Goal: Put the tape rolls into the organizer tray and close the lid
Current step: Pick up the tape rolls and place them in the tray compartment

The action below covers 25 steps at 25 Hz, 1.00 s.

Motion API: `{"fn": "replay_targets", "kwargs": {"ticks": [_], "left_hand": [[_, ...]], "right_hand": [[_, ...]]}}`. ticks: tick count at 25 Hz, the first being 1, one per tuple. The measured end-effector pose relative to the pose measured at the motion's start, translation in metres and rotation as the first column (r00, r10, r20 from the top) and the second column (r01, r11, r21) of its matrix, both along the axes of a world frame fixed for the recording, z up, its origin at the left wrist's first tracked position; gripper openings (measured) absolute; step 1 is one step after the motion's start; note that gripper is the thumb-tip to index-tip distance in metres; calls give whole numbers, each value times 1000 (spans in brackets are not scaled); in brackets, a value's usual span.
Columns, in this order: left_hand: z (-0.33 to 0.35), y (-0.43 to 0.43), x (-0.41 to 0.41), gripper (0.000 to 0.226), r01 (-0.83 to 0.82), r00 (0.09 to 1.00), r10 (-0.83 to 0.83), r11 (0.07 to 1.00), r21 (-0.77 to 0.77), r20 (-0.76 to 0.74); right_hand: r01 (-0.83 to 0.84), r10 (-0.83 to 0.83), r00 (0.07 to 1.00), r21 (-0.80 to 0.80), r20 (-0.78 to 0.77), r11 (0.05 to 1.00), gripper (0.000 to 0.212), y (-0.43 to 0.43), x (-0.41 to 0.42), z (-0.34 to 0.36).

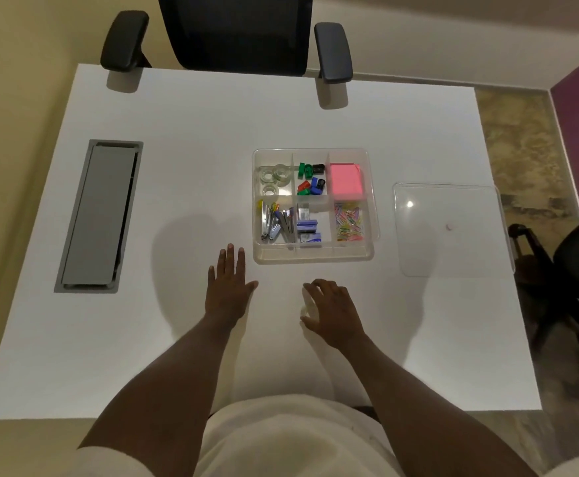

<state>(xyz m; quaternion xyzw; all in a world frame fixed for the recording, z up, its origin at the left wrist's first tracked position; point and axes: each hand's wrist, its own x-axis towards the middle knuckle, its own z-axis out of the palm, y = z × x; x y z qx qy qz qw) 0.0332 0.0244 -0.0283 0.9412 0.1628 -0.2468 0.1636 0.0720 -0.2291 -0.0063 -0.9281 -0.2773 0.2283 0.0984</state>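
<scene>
meanwhile the right hand [332, 309] curls its fingers around a clear tape roll [308, 306], apparently the last; beyond the fingertips, the organizer tray [370, 201] holds three rolls. left hand [227, 285] rests flat, fingers together; lid [453, 232] waits rightward.

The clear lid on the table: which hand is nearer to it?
Right. The right hand lies left of and below the lid, cupped over a tape roll; the left hand rests flat, farther left.

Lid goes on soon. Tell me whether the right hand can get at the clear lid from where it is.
Probably yes. The lid lies flat and uncovered right of the tray, on that hand's side. The right hand is curled over a tape roll, though.
</scene>
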Motion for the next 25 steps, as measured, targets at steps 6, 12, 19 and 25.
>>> {"fn": "replay_targets", "kwargs": {"ticks": [6, 12, 19, 25], "left_hand": [[1, -5, -1, 83, -14, 1000, 14, 1000, 1, -25], [1, -3, -3, 82, -15, 1000, 15, 1000, -13, -18], [-2, -9, -2, 75, -61, 998, 61, 998, -11, 20], [-12, -7, -2, 79, -44, 996, 47, 998, -36, 73]], "right_hand": [[-59, 58, 997, -20, -48, 998, 62, -3, -11, 0], [-83, 84, 994, 27, -68, 996, 45, 2, -10, 0], [-40, 22, 995, 176, 102, 984, 53, 43, 39, 18], [-11, -33, 984, 242, 175, 970, 54, 103, 123, 40]]}}
